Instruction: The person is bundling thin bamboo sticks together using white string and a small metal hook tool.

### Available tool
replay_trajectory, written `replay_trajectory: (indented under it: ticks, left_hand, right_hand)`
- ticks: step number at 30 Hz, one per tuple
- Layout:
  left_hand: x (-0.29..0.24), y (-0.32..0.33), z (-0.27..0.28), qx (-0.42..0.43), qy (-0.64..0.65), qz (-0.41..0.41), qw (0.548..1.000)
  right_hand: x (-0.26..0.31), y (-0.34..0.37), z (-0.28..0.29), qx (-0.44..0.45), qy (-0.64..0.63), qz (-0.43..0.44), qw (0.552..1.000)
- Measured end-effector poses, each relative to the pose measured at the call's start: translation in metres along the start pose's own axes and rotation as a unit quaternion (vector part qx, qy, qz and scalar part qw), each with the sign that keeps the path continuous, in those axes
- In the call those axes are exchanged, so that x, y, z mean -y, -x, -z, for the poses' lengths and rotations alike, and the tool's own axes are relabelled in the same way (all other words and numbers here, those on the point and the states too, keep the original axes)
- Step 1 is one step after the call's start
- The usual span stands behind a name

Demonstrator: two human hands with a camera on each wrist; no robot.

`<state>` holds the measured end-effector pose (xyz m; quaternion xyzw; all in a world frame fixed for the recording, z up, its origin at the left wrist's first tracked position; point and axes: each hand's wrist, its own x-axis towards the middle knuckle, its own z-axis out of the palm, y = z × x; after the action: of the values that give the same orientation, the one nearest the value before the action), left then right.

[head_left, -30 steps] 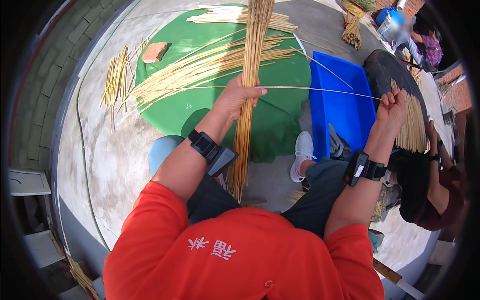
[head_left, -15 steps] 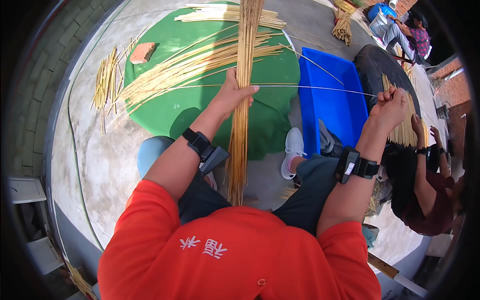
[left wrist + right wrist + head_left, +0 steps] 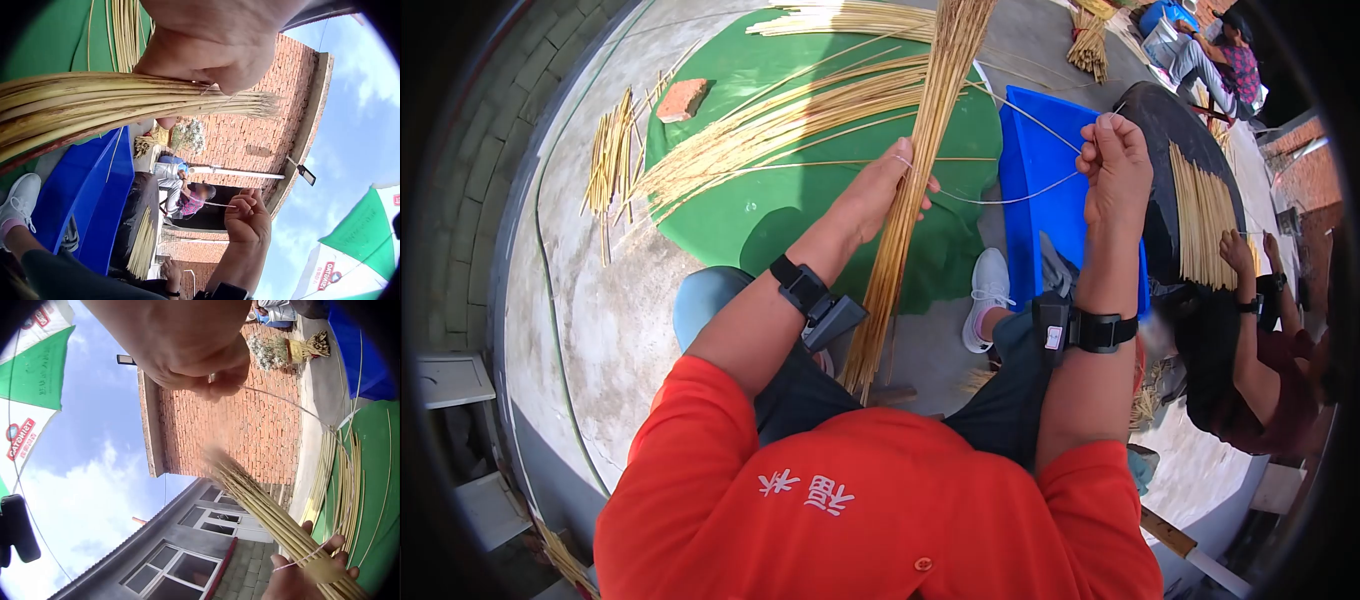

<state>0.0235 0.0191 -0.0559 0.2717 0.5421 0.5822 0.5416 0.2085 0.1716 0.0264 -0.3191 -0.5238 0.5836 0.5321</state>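
**Cord (image 3: 1012, 202) bows between bundle (image 3: 890, 280) and right hand (image 3: 1118, 170)**

The bundle runs lengthwise away from the person, far end leaning right. The left hand (image 3: 868, 197) grips it; the right hand, fingers curled, pinches the cord well to its right. Green cloth (image 3: 720, 225) lies beyond.

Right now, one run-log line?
left hand: grips bundle; right hand: pinches cord; cord: slack between hands; brick: on green cloth
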Motion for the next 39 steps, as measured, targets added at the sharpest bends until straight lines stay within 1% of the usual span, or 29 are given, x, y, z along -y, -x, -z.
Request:
replay_trajectory:
  ticks: [2,3,5,6,8,9,10,12,13,15,16,18,22,23,27,28,30,32,34,36,39]
  left_hand:
    - [-0.001,-0.002,0.001,0.024,0.025,0.006,0.999]
    - [-0.004,0.000,0.000,0.023,0.025,0.005,0.999]
    - [-0.011,0.004,-0.002,0.044,0.052,-0.006,0.998]
    - [-0.014,0.005,-0.002,0.041,0.053,-0.006,0.998]
    - [-0.018,0.007,-0.002,0.051,0.054,-0.016,0.997]
    - [-0.019,0.008,-0.001,0.049,0.056,-0.017,0.997]
    - [-0.020,0.009,-0.002,0.056,0.060,-0.019,0.996]
    - [-0.021,0.010,-0.003,0.063,0.066,-0.020,0.996]
    - [-0.022,0.011,-0.004,0.068,0.062,-0.021,0.996]
    - [-0.022,0.012,-0.006,0.075,0.060,-0.022,0.995]
    - [-0.022,0.013,-0.007,0.092,0.039,-0.036,0.994]
    - [-0.021,0.013,-0.009,0.111,0.020,-0.050,0.992]
    - [-0.023,0.019,-0.011,0.118,0.000,-0.091,0.989]
    - [-0.024,0.021,-0.012,0.124,-0.004,-0.104,0.987]
    - [-0.021,0.022,-0.008,0.122,-0.014,-0.097,0.988]
    - [-0.020,0.020,-0.006,0.135,-0.014,-0.089,0.987]
    - [-0.024,0.022,-0.007,0.147,-0.016,-0.081,0.986]
    - [-0.027,0.025,-0.013,0.142,-0.022,-0.112,0.983]
    - [-0.024,0.021,-0.014,0.138,-0.018,-0.123,0.982]
    - [-0.023,0.021,-0.016,0.136,-0.014,-0.133,0.982]
    - [-0.025,0.022,-0.019,0.140,-0.017,-0.138,0.980]
  right_hand:
    - [-0.004,0.016,-0.022,0.118,0.056,-0.073,0.989]
    - [-0.008,0.023,-0.030,0.119,0.055,-0.073,0.989]
    - [-0.018,0.034,-0.043,0.219,0.109,-0.103,0.964]
    - [-0.022,0.039,-0.048,0.222,0.108,-0.105,0.963]
    - [-0.027,0.048,-0.056,0.286,0.202,-0.083,0.933]
    - [-0.026,0.052,-0.059,0.300,0.230,-0.076,0.923]
    - [-0.031,0.052,-0.059,0.301,0.231,-0.076,0.922]
    - [-0.046,0.052,-0.060,0.248,0.268,0.026,0.930]
    - [-0.051,0.051,-0.061,0.248,0.270,0.024,0.930]
    - [-0.053,0.048,-0.066,0.221,0.171,0.096,0.955]
    - [-0.052,0.048,-0.066,0.220,0.173,0.096,0.955]
    - [-0.045,0.050,-0.069,0.261,0.077,-0.018,0.962]
    - [-0.048,0.050,-0.070,0.254,0.088,-0.008,0.963]
    - [-0.050,0.050,-0.070,0.246,0.074,-0.011,0.966]
    - [-0.053,0.051,-0.073,0.225,0.065,-0.005,0.972]
    - [-0.053,0.051,-0.072,0.224,0.065,-0.006,0.972]
    - [-0.053,0.051,-0.073,0.210,0.102,0.003,0.972]
    - [-0.051,0.053,-0.074,0.207,0.083,-0.009,0.975]
    - [-0.051,0.053,-0.074,0.203,0.064,-0.020,0.977]
    - [-0.052,0.051,-0.072,0.201,0.093,-0.001,0.975]
    - [-0.050,0.052,-0.069,0.195,0.094,0.010,0.976]
